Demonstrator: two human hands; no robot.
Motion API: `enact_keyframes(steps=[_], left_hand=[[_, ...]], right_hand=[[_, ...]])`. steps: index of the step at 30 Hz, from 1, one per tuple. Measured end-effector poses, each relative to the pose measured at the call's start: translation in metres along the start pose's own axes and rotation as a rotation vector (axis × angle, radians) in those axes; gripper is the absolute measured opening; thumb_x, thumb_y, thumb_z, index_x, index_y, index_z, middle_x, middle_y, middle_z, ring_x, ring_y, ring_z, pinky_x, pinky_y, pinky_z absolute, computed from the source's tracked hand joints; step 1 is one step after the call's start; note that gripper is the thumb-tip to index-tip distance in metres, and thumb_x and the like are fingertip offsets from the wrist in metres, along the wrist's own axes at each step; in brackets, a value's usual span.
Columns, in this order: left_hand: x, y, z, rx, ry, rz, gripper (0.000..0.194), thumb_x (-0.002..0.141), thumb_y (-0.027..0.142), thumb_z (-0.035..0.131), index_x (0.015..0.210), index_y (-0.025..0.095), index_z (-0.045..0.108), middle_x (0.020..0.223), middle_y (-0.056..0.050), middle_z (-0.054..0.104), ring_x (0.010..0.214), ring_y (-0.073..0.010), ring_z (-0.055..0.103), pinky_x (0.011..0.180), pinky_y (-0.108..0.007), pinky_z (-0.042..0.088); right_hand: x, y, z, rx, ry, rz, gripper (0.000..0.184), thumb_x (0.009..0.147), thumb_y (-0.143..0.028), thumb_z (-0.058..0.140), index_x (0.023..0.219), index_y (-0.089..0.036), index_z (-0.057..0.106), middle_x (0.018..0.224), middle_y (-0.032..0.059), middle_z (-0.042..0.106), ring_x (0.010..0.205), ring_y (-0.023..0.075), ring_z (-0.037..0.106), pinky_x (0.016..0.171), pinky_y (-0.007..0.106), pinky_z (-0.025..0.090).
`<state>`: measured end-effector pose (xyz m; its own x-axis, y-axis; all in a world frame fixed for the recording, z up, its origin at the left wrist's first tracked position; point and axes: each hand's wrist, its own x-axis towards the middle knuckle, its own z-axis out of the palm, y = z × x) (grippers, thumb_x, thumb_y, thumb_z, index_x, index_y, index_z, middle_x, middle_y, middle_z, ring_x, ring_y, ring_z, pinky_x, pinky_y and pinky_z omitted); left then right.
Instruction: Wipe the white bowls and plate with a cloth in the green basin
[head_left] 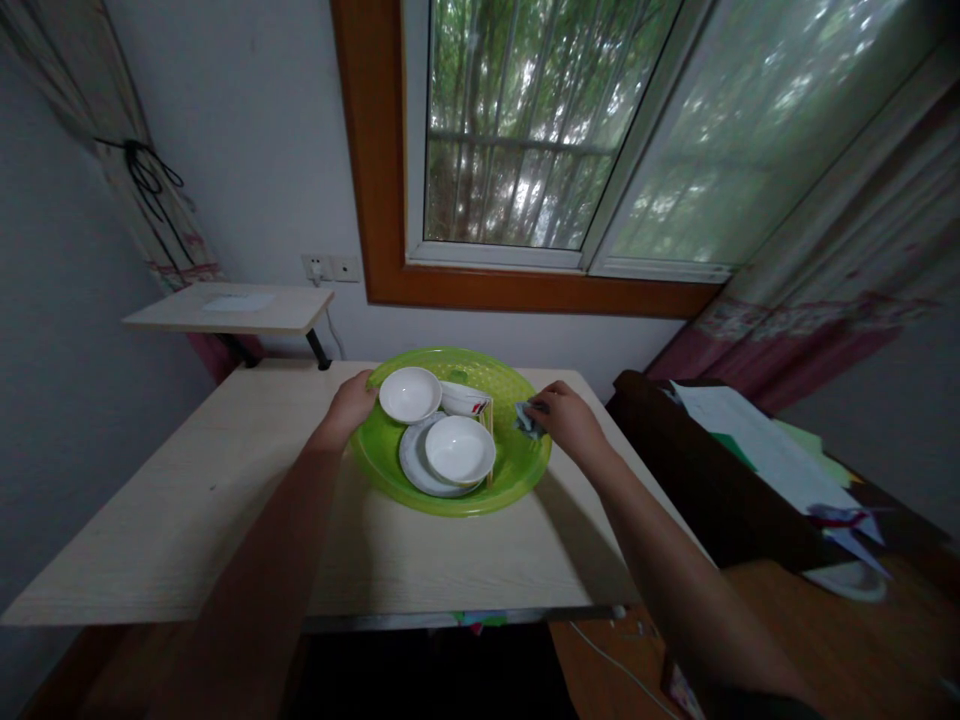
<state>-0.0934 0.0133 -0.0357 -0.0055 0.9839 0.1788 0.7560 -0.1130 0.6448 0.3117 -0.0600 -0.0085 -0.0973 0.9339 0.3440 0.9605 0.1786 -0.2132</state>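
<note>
A large green plastic basin (517, 480) rests on the pale wooden desk. My left hand (352, 400) grips the basin's left rim. Pinched in the fingers of my right hand (566, 415) is a crumpled greyish-blue cloth (529, 420), over the right side of the basin. Inside the basin, a white bowl (410, 394) sits at the left back, and a second white bowl (460, 451) stands on a white plate (417, 463) nearer me. Between them and the right side lie a white dish with a red mark (465, 399) and thin yellowish chopsticks (490, 440).
The desk (225, 500) carries a small raised shelf (232, 307) with paper at its back left. A wall socket (330, 268) with a plugged cable is behind it. To the right, a dark brown piece of furniture (697, 480) holds papers (757, 440). A window (540, 130) lies beyond.
</note>
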Motion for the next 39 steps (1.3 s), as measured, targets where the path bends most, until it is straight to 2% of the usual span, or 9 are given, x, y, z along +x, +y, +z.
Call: enact_keyframes(steps=[5,10,14,19,22,25,28,33,39], left_hand=[[-0.002,0.001,0.001,0.016,0.009,-0.013,0.038,0.088,0.019,0.053,0.124,0.015,0.065,0.126,-0.015,0.069,0.114,-0.0272,0.065,0.097,-0.033,0.048],[-0.003,0.002,0.001,0.007,0.035,-0.067,0.039,0.087,0.017,0.053,0.124,0.016,0.064,0.124,-0.015,0.07,0.113,-0.0261,0.065,0.095,-0.032,0.048],[-0.004,0.004,0.001,0.005,0.036,-0.101,0.042,0.087,0.019,0.054,0.128,0.015,0.063,0.125,-0.016,0.069,0.114,-0.0273,0.065,0.095,-0.032,0.048],[-0.005,0.004,0.001,0.003,0.042,-0.122,0.044,0.087,0.019,0.054,0.13,0.017,0.062,0.127,-0.015,0.069,0.115,-0.0259,0.064,0.094,-0.031,0.048],[-0.005,0.002,0.002,0.008,0.051,-0.11,0.044,0.087,0.019,0.054,0.13,0.016,0.062,0.128,-0.014,0.069,0.116,-0.0252,0.064,0.095,-0.03,0.047],[-0.004,0.0,0.003,0.001,0.043,-0.09,0.046,0.086,0.019,0.055,0.131,0.017,0.062,0.128,-0.014,0.069,0.114,-0.0246,0.065,0.093,-0.029,0.048],[-0.002,0.0,0.002,0.01,0.03,-0.077,0.046,0.086,0.018,0.056,0.131,0.016,0.063,0.129,-0.015,0.068,0.114,-0.0254,0.065,0.094,-0.03,0.047],[-0.001,0.0,0.001,-0.013,0.025,-0.075,0.044,0.087,0.018,0.056,0.13,0.014,0.063,0.131,-0.015,0.067,0.117,-0.0251,0.064,0.096,-0.03,0.046],[-0.002,-0.001,0.004,-0.016,0.042,-0.102,0.043,0.087,0.019,0.055,0.129,0.016,0.063,0.127,-0.014,0.069,0.114,-0.0258,0.065,0.094,-0.031,0.047]], right_hand=[[0.043,0.003,0.013,-0.068,0.003,-0.028,0.018,0.09,-0.025,0.067,0.101,-0.018,0.078,0.106,0.0093,0.066,0.093,0.0196,0.064,0.088,0.028,0.047],[0.05,0.004,0.017,-0.061,0.022,-0.049,0.019,0.09,-0.026,0.067,0.103,-0.017,0.078,0.104,0.0096,0.065,0.093,0.0199,0.064,0.089,0.028,0.047],[0.028,0.009,0.014,0.003,0.027,-0.056,0.015,0.085,-0.025,0.072,0.096,-0.017,0.079,0.101,0.0105,0.063,0.09,0.0213,0.063,0.09,0.033,0.05],[-0.021,0.01,-0.001,0.281,0.031,0.021,0.013,0.083,-0.031,0.074,0.082,-0.019,0.075,0.095,0.0077,0.059,0.08,0.0189,0.063,0.08,0.034,0.055],[-0.048,0.006,-0.01,0.433,-0.015,0.008,0.017,0.083,-0.037,0.074,0.08,-0.02,0.073,0.094,0.0069,0.06,0.079,0.0187,0.063,0.075,0.033,0.056],[-0.058,0.003,-0.013,0.466,-0.02,0.009,0.019,0.085,-0.039,0.074,0.082,-0.021,0.073,0.096,0.0069,0.061,0.082,0.0193,0.064,0.076,0.033,0.056],[-0.047,0.002,-0.011,0.386,-0.027,0.023,0.015,0.083,-0.034,0.075,0.083,-0.02,0.074,0.095,0.0066,0.061,0.079,0.0179,0.063,0.075,0.031,0.054],[-0.004,0.005,0.001,0.184,0.011,0.013,0.008,0.083,-0.025,0.073,0.084,-0.017,0.076,0.093,0.0077,0.061,0.078,0.0177,0.061,0.075,0.03,0.05],[0.041,0.001,0.019,0.148,0.079,0.069,0.012,0.085,-0.027,0.07,0.083,-0.017,0.076,0.093,0.0079,0.063,0.077,0.0171,0.06,0.075,0.028,0.048]])
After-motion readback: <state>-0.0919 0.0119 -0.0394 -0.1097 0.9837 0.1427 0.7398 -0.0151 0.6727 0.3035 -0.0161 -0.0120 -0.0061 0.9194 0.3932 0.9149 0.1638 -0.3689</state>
